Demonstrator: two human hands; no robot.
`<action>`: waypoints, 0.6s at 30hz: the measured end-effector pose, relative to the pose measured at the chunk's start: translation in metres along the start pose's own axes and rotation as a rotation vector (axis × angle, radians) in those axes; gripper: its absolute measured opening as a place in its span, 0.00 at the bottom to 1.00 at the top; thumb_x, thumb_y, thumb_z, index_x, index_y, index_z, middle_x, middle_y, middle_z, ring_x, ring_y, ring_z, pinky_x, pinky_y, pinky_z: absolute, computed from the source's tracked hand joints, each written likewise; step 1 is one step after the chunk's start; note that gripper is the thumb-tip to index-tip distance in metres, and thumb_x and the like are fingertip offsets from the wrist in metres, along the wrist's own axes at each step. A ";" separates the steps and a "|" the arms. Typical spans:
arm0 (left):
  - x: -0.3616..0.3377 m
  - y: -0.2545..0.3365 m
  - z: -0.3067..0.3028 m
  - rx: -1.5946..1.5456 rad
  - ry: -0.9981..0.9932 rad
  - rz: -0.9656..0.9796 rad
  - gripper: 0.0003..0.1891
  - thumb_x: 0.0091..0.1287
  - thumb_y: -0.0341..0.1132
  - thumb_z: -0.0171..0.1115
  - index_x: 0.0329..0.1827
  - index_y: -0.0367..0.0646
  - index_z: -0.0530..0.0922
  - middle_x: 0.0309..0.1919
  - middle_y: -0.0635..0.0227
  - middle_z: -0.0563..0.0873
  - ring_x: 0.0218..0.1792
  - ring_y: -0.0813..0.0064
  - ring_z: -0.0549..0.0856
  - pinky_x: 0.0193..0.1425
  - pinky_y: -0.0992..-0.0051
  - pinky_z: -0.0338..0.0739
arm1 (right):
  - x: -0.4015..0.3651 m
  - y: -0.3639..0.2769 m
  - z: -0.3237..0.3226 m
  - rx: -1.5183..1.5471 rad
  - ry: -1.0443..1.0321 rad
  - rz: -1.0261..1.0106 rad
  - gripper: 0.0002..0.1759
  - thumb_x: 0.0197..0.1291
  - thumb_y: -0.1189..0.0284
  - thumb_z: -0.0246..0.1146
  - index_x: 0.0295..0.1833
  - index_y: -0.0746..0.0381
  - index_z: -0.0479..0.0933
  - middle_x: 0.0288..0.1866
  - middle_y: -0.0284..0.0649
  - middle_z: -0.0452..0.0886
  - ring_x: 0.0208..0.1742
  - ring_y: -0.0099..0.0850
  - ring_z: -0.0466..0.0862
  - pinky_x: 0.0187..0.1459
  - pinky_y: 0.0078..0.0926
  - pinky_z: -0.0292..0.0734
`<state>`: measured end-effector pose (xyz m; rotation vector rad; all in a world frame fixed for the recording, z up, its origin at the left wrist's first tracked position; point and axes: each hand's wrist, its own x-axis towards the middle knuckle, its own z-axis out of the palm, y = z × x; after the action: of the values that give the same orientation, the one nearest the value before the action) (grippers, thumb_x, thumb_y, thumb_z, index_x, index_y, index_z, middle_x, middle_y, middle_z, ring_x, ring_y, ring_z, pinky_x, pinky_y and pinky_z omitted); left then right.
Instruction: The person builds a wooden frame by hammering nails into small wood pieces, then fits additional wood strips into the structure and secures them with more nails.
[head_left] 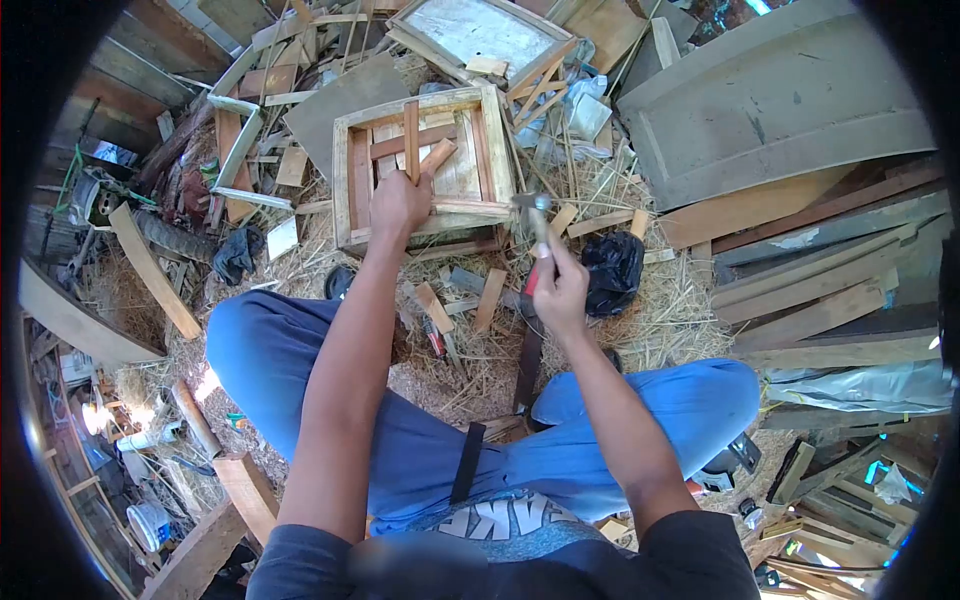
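My left hand (400,207) is closed around a reddish-brown wooden strip (411,135) that points away from me. A shorter wood piece (440,153) sticks out at an angle beside the same fist. Both overlap a weathered wooden frame (490,125) with inner slats, resting on the straw-covered ground in front of me. To the right, my right hand (560,288) grips a hammer (532,202) by its handle, with the head raised close to the frame's near right corner. Part of the handle is hidden by the fingers.
A black plastic bag (611,272) lies right of the hammer. Wood offcuts (489,300) and a red-handled tool (434,338) lie between my knees and the frame. A large grey panel (780,120) and stacked boards (820,275) fill the right side. A curved board (155,272) stands left.
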<state>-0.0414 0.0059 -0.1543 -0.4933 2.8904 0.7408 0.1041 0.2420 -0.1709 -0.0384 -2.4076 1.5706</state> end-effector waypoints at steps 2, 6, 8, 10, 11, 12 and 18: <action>-0.001 -0.001 0.001 0.002 0.013 0.002 0.29 0.74 0.54 0.63 0.46 0.29 0.88 0.44 0.36 0.90 0.50 0.38 0.90 0.58 0.48 0.84 | -0.002 -0.009 0.000 0.073 0.040 0.086 0.23 0.77 0.78 0.58 0.74 0.70 0.75 0.63 0.59 0.86 0.58 0.46 0.91 0.57 0.34 0.83; -0.003 0.003 0.001 -0.005 0.020 0.004 0.28 0.74 0.54 0.63 0.46 0.29 0.88 0.45 0.36 0.90 0.50 0.38 0.90 0.58 0.48 0.83 | -0.002 -0.004 -0.001 -0.073 -0.042 0.039 0.23 0.76 0.80 0.58 0.74 0.70 0.76 0.59 0.57 0.88 0.49 0.43 0.92 0.53 0.35 0.83; -0.005 0.004 -0.004 0.003 0.010 -0.005 0.28 0.74 0.53 0.63 0.46 0.29 0.88 0.45 0.36 0.90 0.50 0.38 0.90 0.58 0.48 0.83 | 0.004 -0.004 0.000 -0.001 0.048 -0.101 0.23 0.76 0.79 0.58 0.74 0.69 0.76 0.56 0.60 0.88 0.49 0.43 0.92 0.50 0.35 0.83; -0.005 0.001 -0.002 0.007 0.018 -0.001 0.28 0.74 0.53 0.63 0.46 0.29 0.88 0.45 0.36 0.90 0.50 0.38 0.90 0.58 0.48 0.83 | -0.004 -0.001 0.001 0.002 0.115 -0.070 0.23 0.76 0.79 0.59 0.74 0.68 0.76 0.53 0.62 0.88 0.47 0.42 0.92 0.47 0.34 0.83; -0.004 0.002 -0.001 0.002 0.032 0.004 0.28 0.74 0.53 0.64 0.46 0.29 0.88 0.45 0.36 0.90 0.50 0.38 0.90 0.58 0.47 0.83 | -0.005 0.001 0.000 -0.027 0.083 -0.101 0.24 0.76 0.79 0.59 0.74 0.68 0.76 0.53 0.63 0.87 0.47 0.42 0.92 0.47 0.33 0.83; -0.004 0.001 0.000 -0.003 0.032 0.002 0.28 0.74 0.53 0.64 0.46 0.29 0.88 0.45 0.36 0.90 0.50 0.38 0.90 0.58 0.47 0.83 | -0.003 0.000 -0.003 -0.058 0.049 -0.134 0.24 0.75 0.79 0.59 0.74 0.68 0.76 0.53 0.64 0.87 0.46 0.42 0.92 0.46 0.33 0.82; -0.001 -0.004 0.005 -0.002 0.039 0.001 0.28 0.74 0.54 0.63 0.46 0.29 0.88 0.45 0.36 0.90 0.50 0.37 0.89 0.58 0.47 0.83 | 0.003 -0.004 -0.001 0.022 0.120 -0.123 0.24 0.75 0.79 0.58 0.74 0.68 0.75 0.46 0.57 0.89 0.37 0.38 0.89 0.41 0.33 0.81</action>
<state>-0.0393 0.0055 -0.1600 -0.5118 2.9261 0.7429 0.1023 0.2415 -0.1663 0.0191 -2.2560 1.4950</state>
